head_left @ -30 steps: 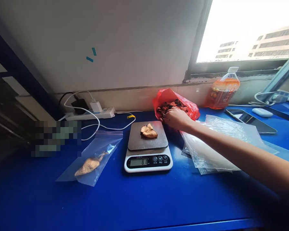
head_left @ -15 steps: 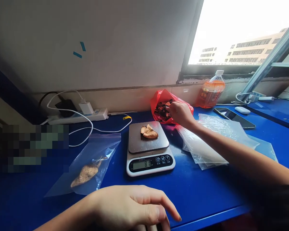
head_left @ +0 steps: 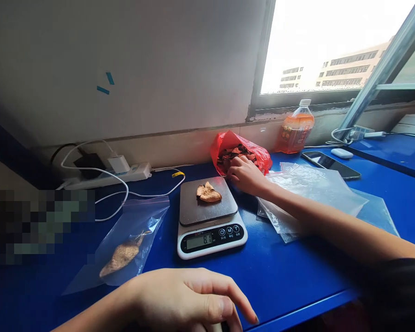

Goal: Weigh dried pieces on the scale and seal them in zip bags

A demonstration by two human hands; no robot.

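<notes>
Closest to me, my bare left hand point(head_left: 183, 299) is low over the front of the glossy blue tabletop point(head_left: 280, 276), palm down, its fingers loosely bent and the thumb apart from the forefinger; I see nothing in its grasp, though its underside is hidden. Just beyond it to the left lies a clear plastic zip bag point(head_left: 143, 221) with a tan, wrinkled dried slice point(head_left: 121, 259) inside.

In the middle I have a white digital kitchen scale with a square steel plate point(head_left: 210, 216), its display reading 8.1. A pale brown, curled dried piece point(head_left: 209, 192) rests on the plate, towards the back. To the right, flat clear plastic bags point(head_left: 318, 189) lie overlapping beneath my right forearm.

Farther out, my right hand point(head_left: 245, 175) is at the mouth of a crinkled red plastic bag point(head_left: 263, 154), fingers bent against the dark reddish-brown dried pieces point(head_left: 233, 152) within. I cannot tell whether the fingertips pinch one.

A black phone point(head_left: 332, 164) and a small white rounded case point(head_left: 341, 153) lie to the right; a clear bottle of orange-red drink point(head_left: 296, 131) stands behind, below the bright window point(head_left: 314, 37).
</notes>
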